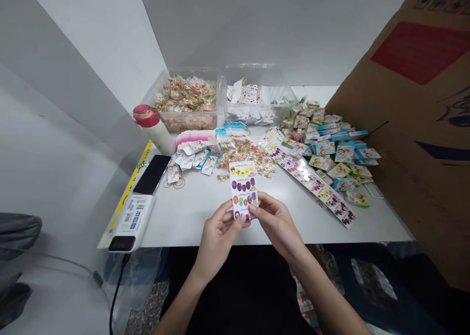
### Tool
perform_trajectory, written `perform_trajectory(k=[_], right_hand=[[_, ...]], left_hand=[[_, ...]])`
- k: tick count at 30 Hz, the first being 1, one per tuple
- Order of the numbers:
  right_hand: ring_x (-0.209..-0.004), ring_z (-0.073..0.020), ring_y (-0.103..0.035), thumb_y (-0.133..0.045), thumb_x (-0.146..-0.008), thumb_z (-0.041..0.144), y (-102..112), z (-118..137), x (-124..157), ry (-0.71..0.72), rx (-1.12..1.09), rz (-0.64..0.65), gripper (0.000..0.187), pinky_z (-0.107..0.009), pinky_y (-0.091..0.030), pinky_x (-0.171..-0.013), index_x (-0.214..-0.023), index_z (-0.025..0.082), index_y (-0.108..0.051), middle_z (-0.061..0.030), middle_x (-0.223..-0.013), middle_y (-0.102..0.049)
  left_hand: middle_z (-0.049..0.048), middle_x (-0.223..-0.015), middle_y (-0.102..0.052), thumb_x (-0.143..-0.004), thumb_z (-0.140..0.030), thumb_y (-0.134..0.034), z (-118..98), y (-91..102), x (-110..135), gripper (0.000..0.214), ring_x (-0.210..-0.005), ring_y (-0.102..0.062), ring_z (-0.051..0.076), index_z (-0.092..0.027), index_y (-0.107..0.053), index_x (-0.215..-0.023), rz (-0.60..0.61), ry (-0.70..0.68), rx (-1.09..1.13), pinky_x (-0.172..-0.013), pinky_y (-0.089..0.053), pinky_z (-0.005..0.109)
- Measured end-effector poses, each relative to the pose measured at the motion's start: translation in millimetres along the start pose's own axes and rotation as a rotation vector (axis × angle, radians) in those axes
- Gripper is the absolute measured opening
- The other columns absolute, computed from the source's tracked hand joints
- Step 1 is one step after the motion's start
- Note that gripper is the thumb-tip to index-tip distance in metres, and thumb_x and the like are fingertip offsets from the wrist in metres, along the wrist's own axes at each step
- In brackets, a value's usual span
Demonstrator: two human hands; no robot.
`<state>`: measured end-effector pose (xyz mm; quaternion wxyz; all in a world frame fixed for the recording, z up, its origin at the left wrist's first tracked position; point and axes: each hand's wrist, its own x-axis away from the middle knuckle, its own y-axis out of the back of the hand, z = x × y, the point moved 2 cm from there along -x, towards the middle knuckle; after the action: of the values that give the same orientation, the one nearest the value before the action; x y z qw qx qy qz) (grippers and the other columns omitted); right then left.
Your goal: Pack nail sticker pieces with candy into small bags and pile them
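Observation:
A nail sticker sheet [243, 183] with rows of yellow, purple and multicoloured nail shapes stands tilted up over the table's front part. My left hand [222, 232] pinches its lower left edge, thumb in front. On the lower right edge, my right hand [275, 222] grips the same sheet, its thumb on the printed face. Fingers behind the sheet are partly hidden. Just beyond it lie small clear packets of colourful pieces [247, 154]. A long strip of nail stickers [312, 180] lies slantwise to the right of my hands.
Small printed boxes [330, 149] are heaped at right beside a large cardboard box [414, 129]. Behind are clear bins of packets [187, 97] and sheets [253, 102]. Folded cards [198, 146], a bottle [156, 129], a phone [152, 174] and a power bank [134, 220] occupy the left.

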<state>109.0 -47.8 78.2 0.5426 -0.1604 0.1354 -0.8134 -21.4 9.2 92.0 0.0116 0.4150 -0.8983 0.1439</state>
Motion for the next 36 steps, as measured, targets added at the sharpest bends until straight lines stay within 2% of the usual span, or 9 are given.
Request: perform_trajectory(k=[5, 10, 14, 17, 19, 22, 28, 32, 36], right_hand=[[-0.089, -0.0177, -0.06, -0.066, -0.086, 0.031, 0, -2, -2, 0.03, 0.069, 0.024, 0.017, -0.031, -0.051, -0.079, -0.101, 0.023, -0.066, -0.0041, -0.097, -0.065], [-0.087, -0.0171, -0.06, -0.053, -0.092, 0.017, 8, 14, 4, 0.356, 0.484, 0.084, 0.02, -0.031, -0.049, -0.077, -0.101, 0.025, -0.069, -0.0044, -0.092, -0.061], [-0.098, -0.018, -0.06, -0.043, -0.089, 0.002, 17, 25, 13, 0.626, 0.872, 0.258, 0.045, -0.032, -0.05, -0.081, -0.119, 0.029, -0.063, -0.0073, -0.11, -0.06], [-0.107, -0.0201, -0.058, -0.046, -0.087, 0.003, 24, 25, 16, 0.686, 1.063, 0.339, 0.051, -0.035, -0.05, -0.086, -0.129, 0.03, -0.055, -0.0094, -0.125, -0.055], [-0.111, -0.0225, -0.057, -0.055, -0.087, 0.01, 26, 23, 16, 0.68, 1.111, 0.366, 0.047, -0.038, -0.05, -0.089, -0.13, 0.029, -0.053, -0.0107, -0.129, -0.053], [-0.111, -0.0238, -0.057, -0.062, -0.086, 0.018, 25, 19, 15, 0.637, 1.016, 0.33, 0.038, -0.039, -0.05, -0.09, -0.123, 0.027, -0.058, -0.0114, -0.126, -0.055], [-0.089, -0.0191, -0.057, -0.066, -0.085, 0.021, 8, 8, 12, 0.459, 0.519, -0.023, 0.004, -0.033, -0.048, -0.08, -0.086, 0.023, -0.064, -0.005, -0.094, -0.057], [-0.082, -0.0168, -0.052, -0.065, -0.086, 0.026, -6, -2, 14, 0.346, 0.249, -0.129, 0.01, -0.029, -0.047, -0.075, -0.083, 0.023, -0.056, -0.0023, -0.087, -0.049], [-0.081, -0.0163, -0.051, -0.069, -0.081, 0.026, -10, -6, 14, 0.225, 0.041, -0.151, 0.036, -0.028, -0.047, -0.075, -0.11, 0.031, -0.05, 0.0005, -0.085, -0.046]], left_hand=[[0.0087, -0.102, -0.074, -0.086, -0.032, -0.065, 6, 0.8, -4, 0.026, -0.084, -0.072, 0.023, -0.014, -0.068, -0.105, -0.089, 0.027, -0.022, -0.078, -0.059, 0.034], [0.0056, -0.083, -0.075, -0.08, -0.03, -0.071, 7, 7.9, -7, 0.03, -0.07, -0.071, 0.017, -0.015, -0.067, -0.105, -0.119, 0.096, 0.135, -0.068, -0.056, 0.026], [0.0048, -0.084, -0.074, -0.084, -0.032, -0.066, 2, 12.7, -4, 0.029, -0.069, -0.067, 0.013, -0.017, -0.067, -0.109, -0.038, 0.181, 0.327, -0.062, -0.05, 0.019], [0.0055, -0.083, -0.073, -0.087, -0.036, -0.063, 0, 14.1, -2, 0.028, -0.07, -0.066, 0.013, -0.016, -0.067, -0.107, -0.027, 0.178, 0.336, -0.063, -0.049, 0.019], [0.003, -0.075, -0.072, -0.086, -0.036, -0.066, 1, 13.4, -2, 0.037, -0.064, -0.065, 0.012, -0.018, -0.063, -0.118, -0.039, 0.173, 0.288, -0.061, -0.049, 0.02], [0.0023, -0.075, -0.074, -0.085, -0.033, -0.067, 5, 9.9, -2, 0.051, -0.067, -0.067, 0.014, -0.021, -0.053, -0.133, -0.045, 0.173, 0.227, -0.066, -0.051, 0.022], [0.0106, -0.104, -0.074, -0.087, -0.032, -0.065, 7, 3.3, -4, 0.025, -0.097, -0.069, 0.025, -0.016, -0.072, -0.104, 0.001, 0.034, 0.216, -0.09, -0.053, 0.037], [0.0113, -0.111, -0.072, -0.086, -0.033, -0.065, 7, 4.3, -4, 0.029, -0.104, -0.066, 0.029, -0.016, -0.072, -0.109, -0.001, -0.005, 0.152, -0.091, -0.055, 0.042], [0.0112, -0.117, -0.069, -0.089, -0.037, -0.061, 5, 4.7, -1, 0.032, -0.109, -0.063, 0.031, -0.017, -0.071, -0.112, 0.028, -0.003, 0.082, -0.093, -0.054, 0.043]])
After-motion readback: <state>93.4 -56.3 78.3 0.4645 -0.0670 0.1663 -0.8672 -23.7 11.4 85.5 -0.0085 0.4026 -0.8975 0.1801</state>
